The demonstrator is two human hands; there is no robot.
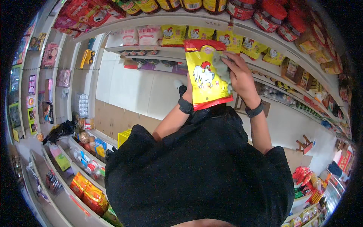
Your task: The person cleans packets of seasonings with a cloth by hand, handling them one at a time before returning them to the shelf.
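A yellow packet (206, 81) with red bands at top and bottom and a printed white chicken is held upright in front of my chest. My left hand (188, 90) grips it from behind at its left edge; the packet hides most of those fingers. On the packet's upper right face lies a crumpled grey-green cloth (222, 67). My right hand (241, 75) presses that cloth against the packet, fingers bent over it. Behind stands a shelf row of matching yellow packets (251, 46).
White-and-pink bags (149, 36) share the shelf with the yellow packets. Red-lidded jars (264, 20) stand on the shelf above. Side shelving at left carries a yellow toy truck (87, 58) and boxed goods. A small wooden stool (304, 145) stands on the floor at right.
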